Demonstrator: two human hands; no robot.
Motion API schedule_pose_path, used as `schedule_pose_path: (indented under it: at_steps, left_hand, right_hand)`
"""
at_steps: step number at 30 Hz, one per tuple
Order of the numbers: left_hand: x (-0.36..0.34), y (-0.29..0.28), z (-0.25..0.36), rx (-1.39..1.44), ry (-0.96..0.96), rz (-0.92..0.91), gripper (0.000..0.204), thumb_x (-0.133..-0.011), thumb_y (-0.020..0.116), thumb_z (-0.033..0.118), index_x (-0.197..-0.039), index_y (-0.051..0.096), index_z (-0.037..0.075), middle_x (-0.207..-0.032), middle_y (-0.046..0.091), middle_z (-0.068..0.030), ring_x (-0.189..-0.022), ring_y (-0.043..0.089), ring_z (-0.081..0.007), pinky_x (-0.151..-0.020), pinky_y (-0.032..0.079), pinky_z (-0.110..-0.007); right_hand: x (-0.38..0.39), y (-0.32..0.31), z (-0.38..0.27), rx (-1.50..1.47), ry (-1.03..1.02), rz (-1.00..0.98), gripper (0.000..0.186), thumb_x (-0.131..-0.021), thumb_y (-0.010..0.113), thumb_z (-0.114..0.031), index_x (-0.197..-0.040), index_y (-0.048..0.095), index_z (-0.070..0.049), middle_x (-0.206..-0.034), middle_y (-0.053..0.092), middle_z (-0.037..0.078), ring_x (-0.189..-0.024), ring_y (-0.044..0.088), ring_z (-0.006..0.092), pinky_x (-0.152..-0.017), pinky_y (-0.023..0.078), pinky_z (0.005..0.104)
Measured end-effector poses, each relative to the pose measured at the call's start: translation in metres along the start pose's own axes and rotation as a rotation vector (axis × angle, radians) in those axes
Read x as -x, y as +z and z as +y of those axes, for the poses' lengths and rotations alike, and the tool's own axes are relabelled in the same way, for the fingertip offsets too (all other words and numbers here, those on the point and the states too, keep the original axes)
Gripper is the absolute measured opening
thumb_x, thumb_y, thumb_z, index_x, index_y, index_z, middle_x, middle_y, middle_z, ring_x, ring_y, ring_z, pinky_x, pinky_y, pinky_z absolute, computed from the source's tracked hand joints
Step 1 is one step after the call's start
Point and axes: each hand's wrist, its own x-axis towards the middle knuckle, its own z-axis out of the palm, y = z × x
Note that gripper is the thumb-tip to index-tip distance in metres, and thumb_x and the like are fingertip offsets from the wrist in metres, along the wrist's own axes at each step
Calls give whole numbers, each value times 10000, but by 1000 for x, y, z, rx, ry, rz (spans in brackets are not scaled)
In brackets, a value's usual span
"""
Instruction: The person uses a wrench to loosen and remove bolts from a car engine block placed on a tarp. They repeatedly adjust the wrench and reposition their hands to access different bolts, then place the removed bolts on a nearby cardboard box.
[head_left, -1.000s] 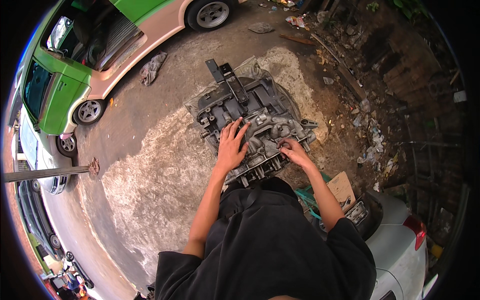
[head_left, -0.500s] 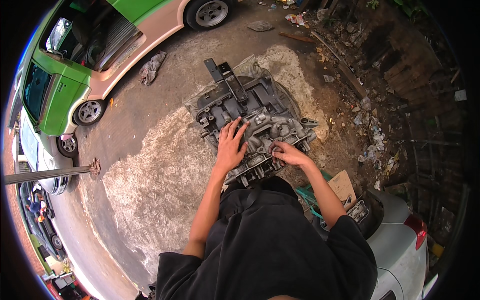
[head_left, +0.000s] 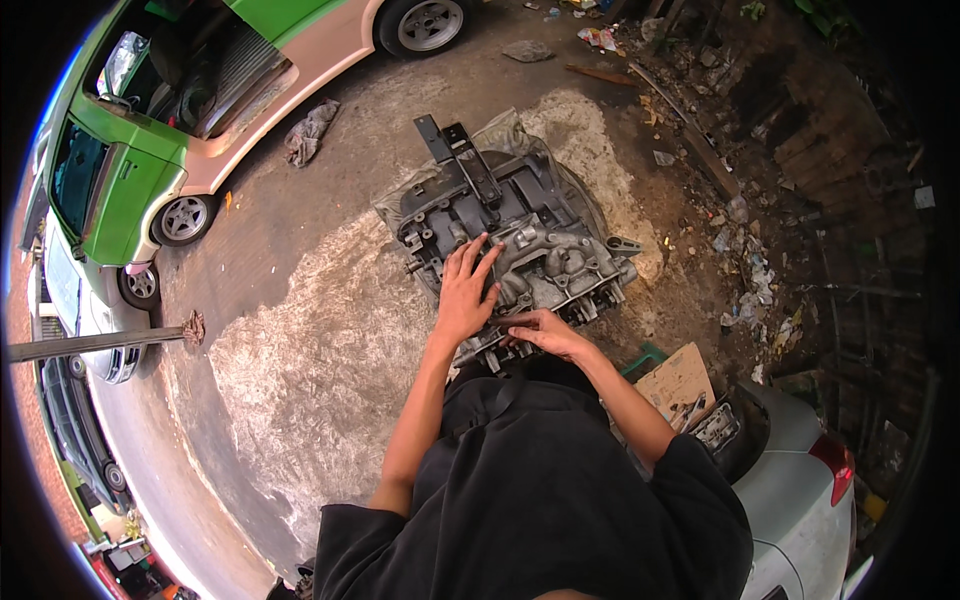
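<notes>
A: Starting big: green car (head_left: 120, 170) upper left, cut off by the rim. Grey engine block (head_left: 520, 240) lies on the concrete, near edge hidden by the person's dark shirt.

B: Hands?

A: Left hand (head_left: 466, 295) flat on the block, fingers spread, gripping nothing. Right hand (head_left: 545, 332) at the near edge, fingers curled; whether it holds anything, can't tell.
</notes>
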Motion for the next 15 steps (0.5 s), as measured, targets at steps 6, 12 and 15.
schedule_pose_path:
  at_steps: [6,12,15]
  left_hand:
    - [0,0,0,4,6,12,728,-886,716,142,-1574,489,204,-1664,378,-103,-1495,354,-398,-1250,305,-522]
    - [0,1,0,-1,0,12,724,-888,720,143,-1572,492,202,-1660,383,-105,-1495,355,-396,-1248,309,-518]
    - [1,1,0,32,-11,-10,731,-910,703,152,-1594,455,219,-1673,356,-94,-1519,331,-382,-1277,241,-551]
  right_hand:
    - [13,10,-9,-16,-50,101,331,-1047,666,-118,-1365,711,-43,-1117,792,99,-1024,723,139,-928,566,295]
    - [21,18,-27,-20,-200,223,275,-1026,689,-88,-1285,738,-9,-1147,774,103,-1039,719,141,-950,567,298]
    - [20,11,-29,-47,-242,299,190,-1022,661,-46,-1196,718,6,-1034,750,78,-994,721,142,-918,567,305]
